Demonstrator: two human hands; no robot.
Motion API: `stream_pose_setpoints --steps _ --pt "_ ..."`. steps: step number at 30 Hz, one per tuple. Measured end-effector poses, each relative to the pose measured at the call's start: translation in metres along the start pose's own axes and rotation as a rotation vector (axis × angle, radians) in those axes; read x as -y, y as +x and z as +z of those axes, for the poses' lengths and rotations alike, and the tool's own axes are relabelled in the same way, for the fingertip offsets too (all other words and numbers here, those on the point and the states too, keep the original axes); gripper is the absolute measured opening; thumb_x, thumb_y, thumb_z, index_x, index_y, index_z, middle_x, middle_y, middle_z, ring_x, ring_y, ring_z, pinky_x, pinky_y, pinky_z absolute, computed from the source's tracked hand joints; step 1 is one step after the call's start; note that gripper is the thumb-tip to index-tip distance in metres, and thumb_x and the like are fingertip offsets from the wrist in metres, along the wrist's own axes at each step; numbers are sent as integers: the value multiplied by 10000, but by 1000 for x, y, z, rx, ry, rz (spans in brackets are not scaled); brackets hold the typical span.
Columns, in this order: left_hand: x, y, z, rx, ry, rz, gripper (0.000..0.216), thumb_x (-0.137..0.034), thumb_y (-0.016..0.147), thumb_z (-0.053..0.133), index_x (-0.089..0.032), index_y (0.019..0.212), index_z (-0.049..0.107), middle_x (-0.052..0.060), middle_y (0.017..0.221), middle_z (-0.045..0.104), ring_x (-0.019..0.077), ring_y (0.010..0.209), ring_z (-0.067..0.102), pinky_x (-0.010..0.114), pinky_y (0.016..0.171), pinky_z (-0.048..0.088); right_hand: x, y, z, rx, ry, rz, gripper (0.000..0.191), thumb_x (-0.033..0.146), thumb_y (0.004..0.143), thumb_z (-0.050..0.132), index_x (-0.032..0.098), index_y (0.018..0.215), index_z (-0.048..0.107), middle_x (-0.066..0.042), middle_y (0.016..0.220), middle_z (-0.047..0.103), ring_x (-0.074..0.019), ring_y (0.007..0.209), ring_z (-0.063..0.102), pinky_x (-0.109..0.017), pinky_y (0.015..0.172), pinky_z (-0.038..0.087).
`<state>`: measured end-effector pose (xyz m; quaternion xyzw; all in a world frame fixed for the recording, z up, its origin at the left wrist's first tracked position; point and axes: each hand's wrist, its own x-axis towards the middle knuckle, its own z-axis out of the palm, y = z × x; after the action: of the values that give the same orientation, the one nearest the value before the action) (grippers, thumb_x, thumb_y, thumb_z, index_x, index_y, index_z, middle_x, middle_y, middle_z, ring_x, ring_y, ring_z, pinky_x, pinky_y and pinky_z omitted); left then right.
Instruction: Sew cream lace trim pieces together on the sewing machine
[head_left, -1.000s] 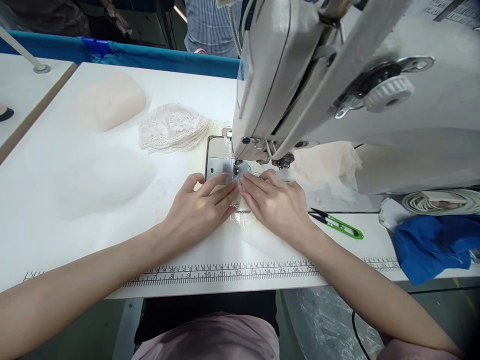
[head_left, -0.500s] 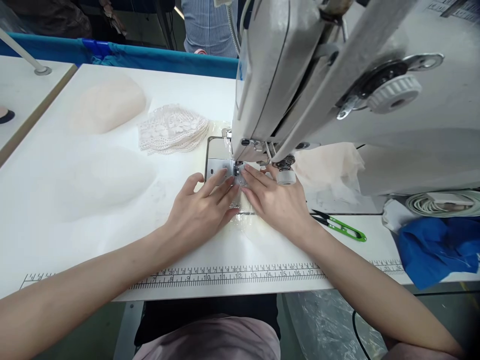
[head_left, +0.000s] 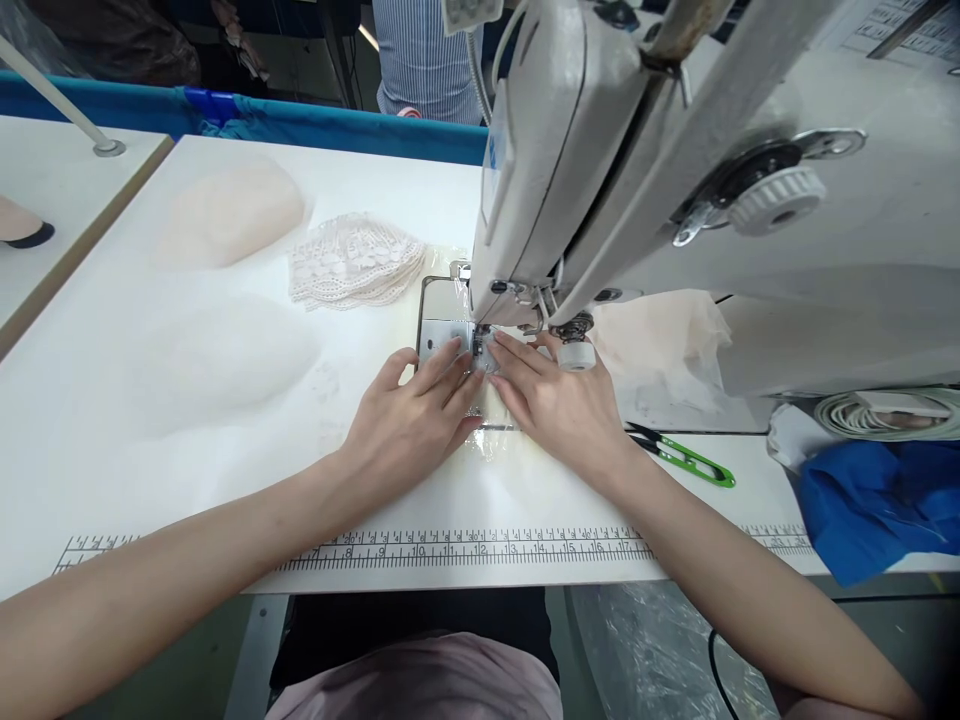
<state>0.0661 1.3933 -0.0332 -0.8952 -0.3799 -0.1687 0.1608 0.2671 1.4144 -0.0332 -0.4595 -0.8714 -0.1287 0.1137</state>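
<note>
My left hand (head_left: 409,415) lies flat with fingers stretched toward the presser foot (head_left: 482,343) of a white sewing machine (head_left: 544,170). From the other side, my right hand (head_left: 566,405) reaches in, its fingers extended and partly behind the machine's white knob (head_left: 575,356). The fingertips of both hands nearly meet at the metal needle plate (head_left: 444,340). Any fabric under them is hidden or too small to make out. Left of the machine lies a stack of white lace pieces (head_left: 356,262). Pale sheer fabric (head_left: 660,335) rests under the machine arm, right of my right hand.
Green-handled thread snips (head_left: 694,462) lie beside my right forearm. A blue cloth (head_left: 877,510) and a coiled pale band (head_left: 885,412) sit at the right edge. Beige fabric pieces (head_left: 244,210) lie at back left. A printed ruler (head_left: 450,550) runs along the front edge. A person in a striped shirt (head_left: 427,60) is beyond.
The whole view has shifted slightly to the right. Both hands stay beside the presser foot in nearly the same pose.
</note>
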Motion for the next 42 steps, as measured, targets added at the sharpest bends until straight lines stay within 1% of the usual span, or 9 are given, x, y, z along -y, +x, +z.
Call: stream_pose_setpoints --steps 10,15,20,23,26,31,34,37,42 --pt "3 1 2 -1 -85 -30 300 -251 986 489 -129 1228 620 127 1269 657 274 1278 542 438 933 419 -2 3 3 -19 2 6 379 320 1012 407 154 1294 599 -101 1264 670 -288 1167 536 -428 876 390" --pt "2 2 2 -13 -60 -46 297 -258 979 504 -146 1227 624 118 1261 661 284 1232 561 441 906 417 -2 0 -10 -48 67 -41 298 276 1004 442 177 1145 686 -71 1044 752 -232 983 621 -388 831 399" --pt "9 5 -2 11 -113 23 262 -222 966 499 -166 1163 661 71 1180 698 245 1028 624 405 809 433 2 -5 -35 210 388 25 190 390 888 642 216 939 694 6 995 712 -126 686 612 -274 556 365" --pt "21 11 -4 103 -255 52 318 -175 922 458 -171 1167 662 66 1192 683 239 1050 607 399 816 432 0 -5 -39 303 517 88 65 243 914 596 224 884 651 28 956 686 -99 643 587 -248 550 358" --pt "29 20 -1 169 -356 51 366 -182 842 497 -167 1170 659 73 1173 675 246 1045 600 405 834 428 -3 -3 -36 256 656 178 127 211 964 493 211 890 597 20 816 675 -113 636 599 -245 578 386" --pt "30 33 10 132 -426 -130 270 -260 936 459 -162 935 711 68 955 709 233 894 605 383 757 425 -3 -1 -30 158 680 280 198 338 974 488 182 933 603 -26 804 686 -145 635 607 -264 582 418" --pt "33 38 9 169 -584 -189 306 -251 945 440 -166 879 726 61 898 707 217 862 599 372 774 445 -3 0 -23 115 616 248 293 449 914 591 174 979 670 -42 851 699 -148 638 603 -269 589 420" --pt "39 41 3 199 -723 -202 329 -265 947 438 -178 862 744 56 891 707 199 835 597 358 793 472 -4 0 -16 48 590 211 266 369 970 518 199 973 723 -11 752 677 -120 587 557 -252 570 387" --pt "39 28 2 167 -665 -150 301 -272 958 473 -213 898 762 59 1003 707 211 929 593 387 835 467 -3 -3 -14 -6 506 157 264 359 969 530 231 945 759 5 697 664 -113 566 525 -252 532 350"
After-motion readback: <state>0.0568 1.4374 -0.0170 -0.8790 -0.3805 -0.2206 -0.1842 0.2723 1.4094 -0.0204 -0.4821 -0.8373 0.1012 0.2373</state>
